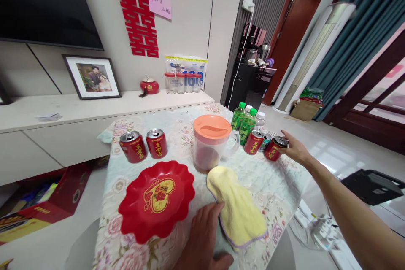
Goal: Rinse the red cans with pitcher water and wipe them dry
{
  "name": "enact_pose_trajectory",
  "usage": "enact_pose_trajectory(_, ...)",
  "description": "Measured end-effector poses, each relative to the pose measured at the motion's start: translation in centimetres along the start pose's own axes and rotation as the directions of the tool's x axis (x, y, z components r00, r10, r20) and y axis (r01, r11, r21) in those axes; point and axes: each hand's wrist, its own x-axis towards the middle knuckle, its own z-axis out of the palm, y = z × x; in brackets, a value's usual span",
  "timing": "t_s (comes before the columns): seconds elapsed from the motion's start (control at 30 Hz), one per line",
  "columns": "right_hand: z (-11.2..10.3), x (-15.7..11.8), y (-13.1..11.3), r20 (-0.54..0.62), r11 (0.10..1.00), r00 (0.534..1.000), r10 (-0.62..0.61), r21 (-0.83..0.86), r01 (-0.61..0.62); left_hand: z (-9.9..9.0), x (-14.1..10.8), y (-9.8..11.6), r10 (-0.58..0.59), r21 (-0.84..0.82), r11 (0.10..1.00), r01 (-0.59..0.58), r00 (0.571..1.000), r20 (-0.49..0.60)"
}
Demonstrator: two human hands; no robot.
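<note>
Fingertip pinch with right hand [293, 149] on rightmost red can [273, 152]: hold upright. With left hand [201, 238], fingers together, brace beside yellow cloth [241, 211].

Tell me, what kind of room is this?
It looks like a living room in someone's home: there's a big TV on the wall, and a framed photo on the long white cabinet below.

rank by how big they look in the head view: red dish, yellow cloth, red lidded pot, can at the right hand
1. Red dish
2. Yellow cloth
3. Can at the right hand
4. Red lidded pot
</note>
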Motion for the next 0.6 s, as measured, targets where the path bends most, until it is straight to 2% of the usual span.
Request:
enact_pose_trajectory(0.17, 0.3, -0.5, 0.1, -0.027, 0.999, 0.999, -0.028, -0.024, 0.027, -0.7, 0.1, 0.8, -0.009, -0.022, 1.0, 0.009, 1.0, 0.015)
enact_pose_trajectory(0.33, -0.6, -2.3, -0.7, -0.104, 0.995, 0.992, -0.07, -0.076, 0.063, -3.0, 0.0, 3.6, -0.035, -0.061, 0.997, 0.039, 0.997, 0.072)
enact_pose_trajectory(0.47, -0.2, -6.3, -3.6, -0.263, 0.993, 0.959, -0.101, -0.079, 0.083, -4.0, 0.2, 5.2, -0.065, -0.036, 0.997, 0.072, 0.985, 0.157)
enact_pose_trajectory(0.53, 1.3, -8.9, -5.9, -0.374, 0.992, 0.919, -0.128, -0.031, 0.125, -3.6, 0.6, 4.9, -0.044, -0.016, 0.999, 0.047, 0.984, 0.17)
enact_pose_trajectory(0.57, 2.4, -10.3, -7.1, -0.396, 0.986, 0.908, -0.139, 0.028, 0.163, -3.1, 0.8, 4.5, -0.015, -0.001, 1.0, 0.016, 0.989, 0.148)
enact_pose_trajectory(0.6, 3.6, -11.7, -8.4, -0.379, 0.976, 0.917, -0.128, 0.116, 0.185, -2.5, 1.0, 4.0, 0.021, 0.018, 1.0, -0.023, 0.994, 0.108)
